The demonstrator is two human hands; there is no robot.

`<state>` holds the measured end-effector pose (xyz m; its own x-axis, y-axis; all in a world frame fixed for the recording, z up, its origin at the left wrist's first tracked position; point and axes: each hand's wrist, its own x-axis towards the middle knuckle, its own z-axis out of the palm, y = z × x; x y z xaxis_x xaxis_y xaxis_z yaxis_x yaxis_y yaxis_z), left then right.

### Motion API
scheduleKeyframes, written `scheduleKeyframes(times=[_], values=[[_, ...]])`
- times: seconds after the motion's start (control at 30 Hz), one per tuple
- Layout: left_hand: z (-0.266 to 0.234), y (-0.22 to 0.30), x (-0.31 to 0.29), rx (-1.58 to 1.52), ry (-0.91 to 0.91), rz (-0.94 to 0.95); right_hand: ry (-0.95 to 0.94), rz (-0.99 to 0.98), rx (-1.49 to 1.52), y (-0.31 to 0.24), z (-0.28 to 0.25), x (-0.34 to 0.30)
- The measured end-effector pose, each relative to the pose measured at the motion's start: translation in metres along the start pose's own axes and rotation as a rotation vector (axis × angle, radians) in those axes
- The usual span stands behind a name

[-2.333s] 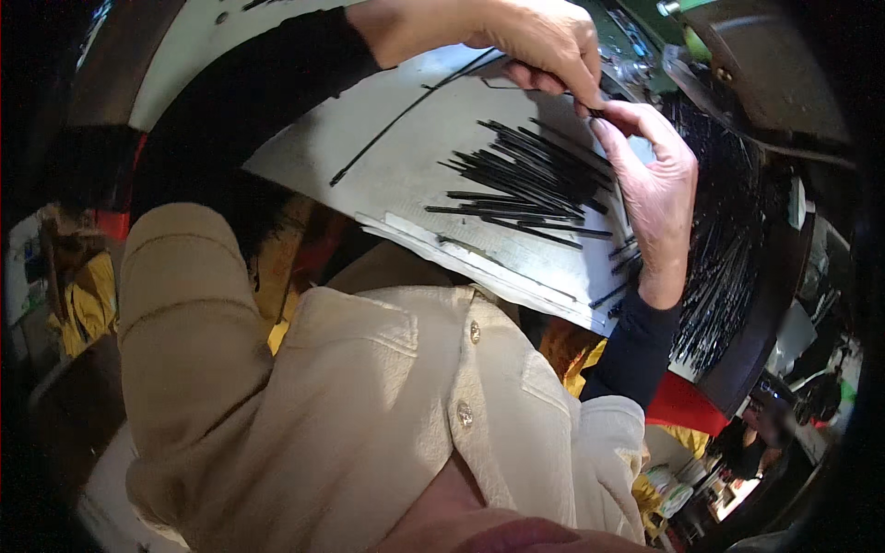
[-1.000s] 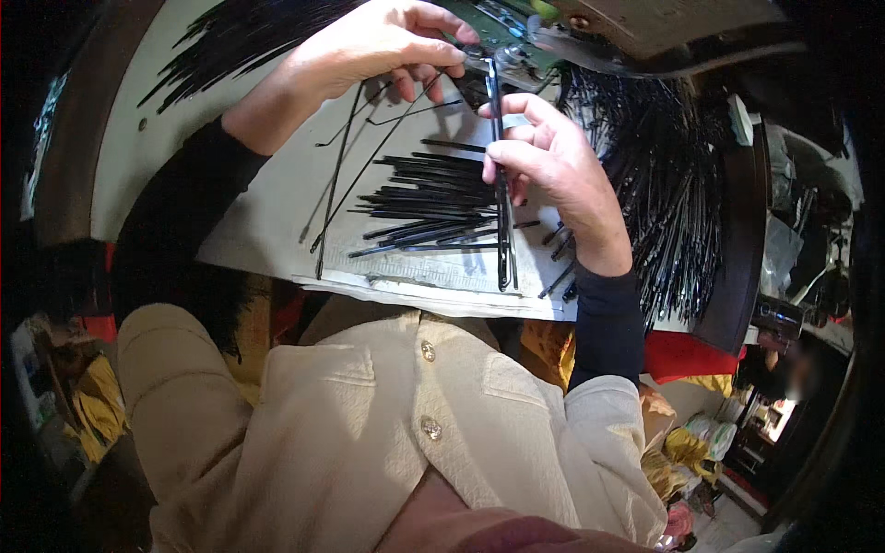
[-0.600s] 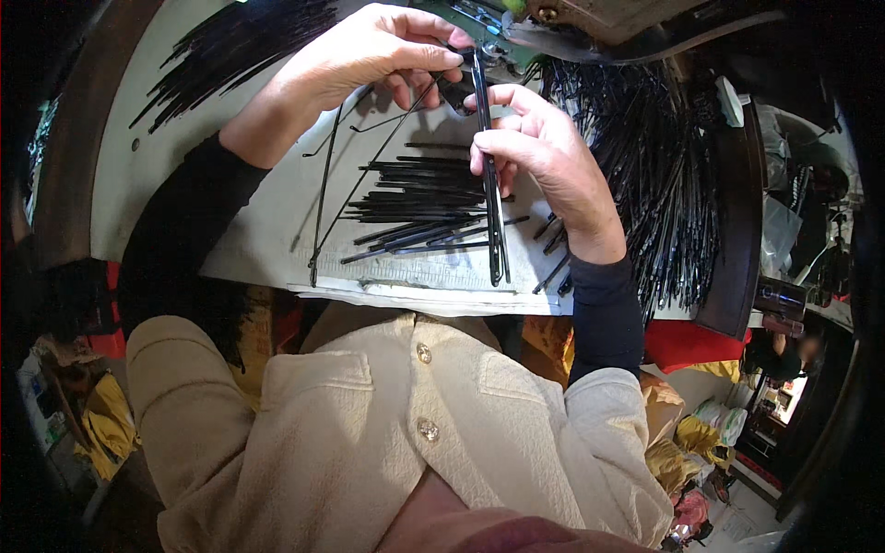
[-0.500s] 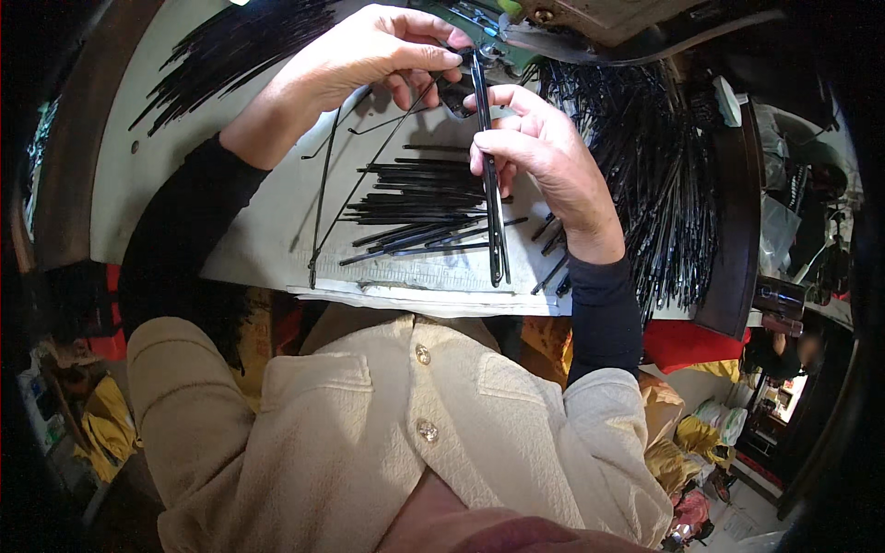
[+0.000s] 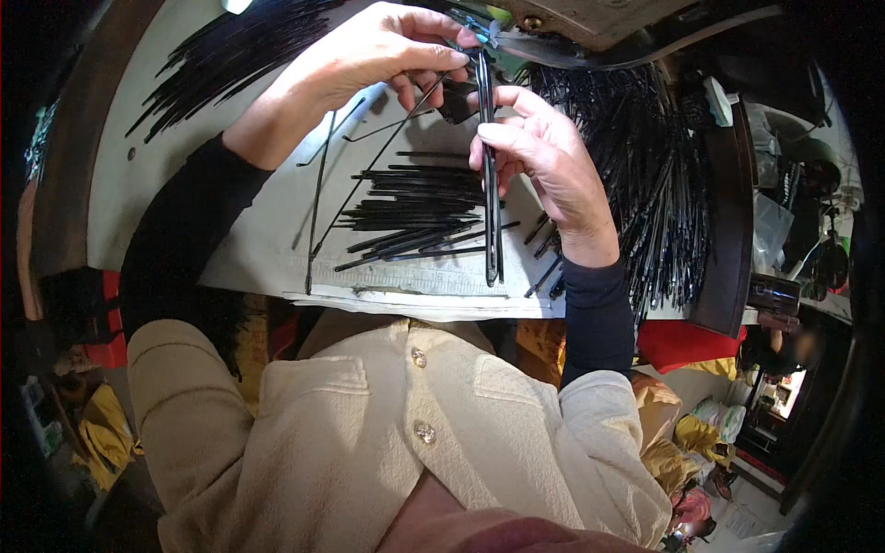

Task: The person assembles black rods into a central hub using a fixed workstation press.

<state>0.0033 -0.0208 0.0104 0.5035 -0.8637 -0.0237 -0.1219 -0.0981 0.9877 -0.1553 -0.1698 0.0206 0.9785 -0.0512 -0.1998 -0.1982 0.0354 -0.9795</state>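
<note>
Head view: right hand [image 5: 544,161] grasps a long black strip [image 5: 489,175] upright, its top pinched by the left hand [image 5: 369,46], its lower end hanging free near the grey work board [image 5: 184,175]. Left hand apparently also holds thin black wires [image 5: 318,207]. Pile of black strips [image 5: 415,207] lies left of the held strip.

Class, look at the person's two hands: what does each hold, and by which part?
The right hand grips a long black strip by its upper half, lower end free. The left hand pinches thin black wires at their top ends between its fingers.
</note>
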Motion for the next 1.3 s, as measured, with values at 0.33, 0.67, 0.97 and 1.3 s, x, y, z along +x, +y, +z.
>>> scheduleKeyframes(times=[0.33,0.67,0.97,1.3], values=[[0.0049,0.0041,0.0065,-0.023,-0.032,0.033,0.035,0.01,0.021,0.0066,-0.0024,0.0035],[0.004,0.0032,0.0059,-0.014,-0.016,0.001,0.019,0.034,0.027,0.0078,0.0022,0.0072],[0.0078,0.0066,0.0043,-0.032,0.044,-0.044,0.02,0.047,0.11,0.0073,0.0033,0.0077],[0.0052,0.0026,0.0045,-0.041,0.051,-0.11,0.026,0.039,0.142,0.0072,0.0042,0.0075]])
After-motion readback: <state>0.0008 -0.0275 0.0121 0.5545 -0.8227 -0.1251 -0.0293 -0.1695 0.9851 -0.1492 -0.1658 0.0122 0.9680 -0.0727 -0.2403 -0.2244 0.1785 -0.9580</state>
